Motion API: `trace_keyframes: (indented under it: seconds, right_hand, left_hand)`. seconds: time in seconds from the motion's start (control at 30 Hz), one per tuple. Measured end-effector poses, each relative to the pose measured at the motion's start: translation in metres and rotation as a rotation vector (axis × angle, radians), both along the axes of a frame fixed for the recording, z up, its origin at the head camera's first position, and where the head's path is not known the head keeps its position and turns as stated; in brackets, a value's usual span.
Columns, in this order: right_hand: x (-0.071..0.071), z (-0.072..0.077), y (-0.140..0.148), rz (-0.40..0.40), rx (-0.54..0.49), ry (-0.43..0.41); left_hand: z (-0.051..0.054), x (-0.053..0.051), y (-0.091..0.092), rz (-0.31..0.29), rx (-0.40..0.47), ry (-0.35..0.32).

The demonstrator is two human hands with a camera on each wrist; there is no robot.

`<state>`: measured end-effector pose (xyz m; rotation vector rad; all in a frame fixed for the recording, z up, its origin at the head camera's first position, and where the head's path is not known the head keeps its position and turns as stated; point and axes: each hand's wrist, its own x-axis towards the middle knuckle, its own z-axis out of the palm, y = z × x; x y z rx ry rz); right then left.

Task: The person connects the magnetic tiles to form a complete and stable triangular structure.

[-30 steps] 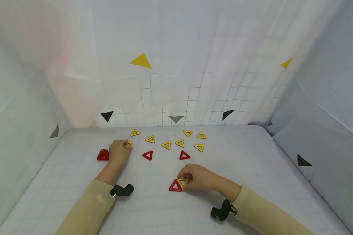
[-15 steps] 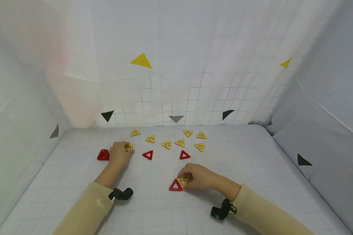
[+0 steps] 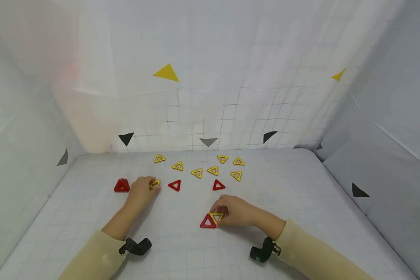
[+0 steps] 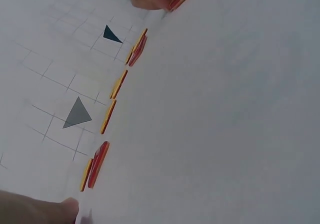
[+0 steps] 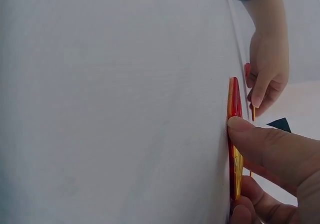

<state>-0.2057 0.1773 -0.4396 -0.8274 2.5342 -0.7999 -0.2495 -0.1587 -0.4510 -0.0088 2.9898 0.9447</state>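
My left hand [image 3: 140, 193] pinches a yellow triangular tile [image 3: 155, 182] at the left of the table. My right hand [image 3: 236, 212] holds another yellow triangular tile [image 3: 217, 213] between thumb and fingers, low over the table's middle. Edge to edge with it lies a red triangular tile [image 3: 208, 226]. The right wrist view shows this red tile [image 5: 235, 93] and yellow tile [image 5: 237, 169] nearly edge-on, with the thumb on them. Only a fingertip of the left hand [image 4: 42, 211] shows in the left wrist view, its tile hidden there.
Left of the left hand sits a red triangular piece [image 3: 121, 185], seemingly several tiles together. Single red tiles [image 3: 175, 185] [image 3: 218, 185] lie mid-table. Several yellow tiles [image 3: 196, 173] are scattered behind them. White sheeting [image 3: 210, 77] walls the back and sides.
My left hand has drawn its yellow tile nearer and slightly right, away from the back. The right hand keeps its place on the joined yellow and red tiles.
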Motion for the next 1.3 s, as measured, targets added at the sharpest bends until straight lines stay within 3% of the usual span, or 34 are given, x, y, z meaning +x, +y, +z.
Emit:
trace_keyframes:
  seconds: [0.23, 0.5, 0.7, 1.07, 1.17, 1.3]
  right_hand:
    - [-0.001, -0.002, -0.001, 0.001, 0.008, 0.005]
    - [0.000, 0.000, -0.001, 0.002, -0.002, -0.001]
    - [-0.001, -0.002, -0.001, -0.003, 0.000, 0.015]
    - [0.000, -0.004, -0.003, -0.021, 0.010, 0.028]
    - [0.001, -0.003, -0.003, -0.027, 0.007, 0.017]
    - [0.002, 0.000, -0.003, -0.022, 0.002, 0.016]
  left_hand:
    - [-0.001, 0.023, 0.003, -0.091, 0.041, 0.035]
    - [-0.002, 0.034, 0.008, -0.149, 0.110, 0.014]
    - [-0.002, 0.043, 0.022, -0.224, 0.183, -0.012]
    - [-0.002, 0.049, 0.042, -0.492, 0.140, -0.005]
    - [-0.002, 0.050, 0.044, -0.531, 0.128, -0.010]
    - [-0.004, 0.050, 0.048, -0.540, 0.100, -0.035]
